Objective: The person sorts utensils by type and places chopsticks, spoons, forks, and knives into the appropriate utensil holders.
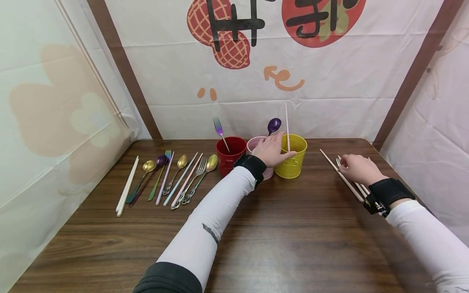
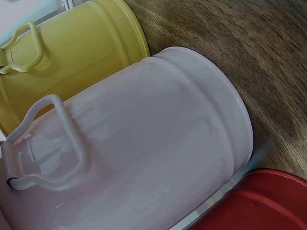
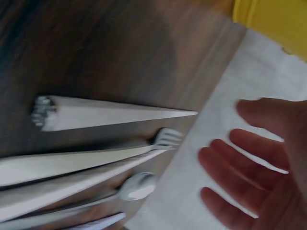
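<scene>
Several utensils (image 3: 110,114) lay near the table's (image 1: 293,228) right edge, slanting lengthwise from back toward front, just under the nearer right hand (image 1: 360,169), its loosely parted fingers holding nothing, while the left hand (image 1: 271,149) spread over the pink bucket (image 2: 144,134).

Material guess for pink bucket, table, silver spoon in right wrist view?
Pink bucket: probably glossy painted metal, from the highlights and raised ridge; plastic possible. Silver spoon: likely polished metal, bright shiny bowl. Table: satin wood or laminate, streaked brown grain.
</scene>
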Demonstrator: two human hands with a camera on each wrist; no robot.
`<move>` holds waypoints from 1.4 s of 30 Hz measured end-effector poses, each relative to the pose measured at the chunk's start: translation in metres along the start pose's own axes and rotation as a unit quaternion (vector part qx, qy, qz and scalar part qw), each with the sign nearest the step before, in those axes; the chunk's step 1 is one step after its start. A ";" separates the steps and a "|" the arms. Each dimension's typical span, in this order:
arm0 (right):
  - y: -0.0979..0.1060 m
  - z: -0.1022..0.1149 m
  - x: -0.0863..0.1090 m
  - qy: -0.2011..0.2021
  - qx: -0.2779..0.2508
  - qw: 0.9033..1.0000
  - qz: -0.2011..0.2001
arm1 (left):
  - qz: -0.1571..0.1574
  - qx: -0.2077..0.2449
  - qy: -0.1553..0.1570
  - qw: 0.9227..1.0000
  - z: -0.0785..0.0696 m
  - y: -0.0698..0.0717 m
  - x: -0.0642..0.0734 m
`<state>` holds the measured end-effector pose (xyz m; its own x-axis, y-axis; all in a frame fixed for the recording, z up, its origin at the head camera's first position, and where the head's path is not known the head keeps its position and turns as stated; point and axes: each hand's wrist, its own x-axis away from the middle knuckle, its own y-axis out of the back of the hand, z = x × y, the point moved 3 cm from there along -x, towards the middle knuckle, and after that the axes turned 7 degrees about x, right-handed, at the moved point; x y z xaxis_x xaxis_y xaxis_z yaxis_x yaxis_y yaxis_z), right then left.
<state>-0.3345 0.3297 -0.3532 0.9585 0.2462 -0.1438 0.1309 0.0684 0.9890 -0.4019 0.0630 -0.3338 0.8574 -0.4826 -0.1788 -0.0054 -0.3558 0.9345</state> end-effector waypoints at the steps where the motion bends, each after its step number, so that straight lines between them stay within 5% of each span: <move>1: -0.004 -0.003 0.001 -0.003 -0.001 1.000 0.017 | 0.000 0.000 0.000 1.000 0.000 0.000 0.000; 9: -0.020 -0.010 0.004 0.015 -0.003 0.998 0.059 | 0.004 0.002 -0.001 1.000 -0.002 0.002 0.004; 26: -0.025 -0.009 -0.005 -0.047 0.015 0.994 0.100 | 0.005 0.003 -0.003 1.000 -0.001 0.002 0.003; 34: -0.019 -0.008 -0.009 -0.049 -0.029 0.995 0.083 | 0.000 0.003 -0.004 1.000 -0.002 0.004 0.004; 42: 0.008 -0.003 -0.015 -0.064 -0.050 0.996 0.033 | 0.001 0.005 -0.002 1.000 -0.002 0.002 0.003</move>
<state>-0.3486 0.3298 -0.3430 0.9895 0.1283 -0.0663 0.0462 0.1536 0.9870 -0.3981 0.0618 -0.3316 0.8554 -0.4865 -0.1778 -0.0124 -0.3624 0.9319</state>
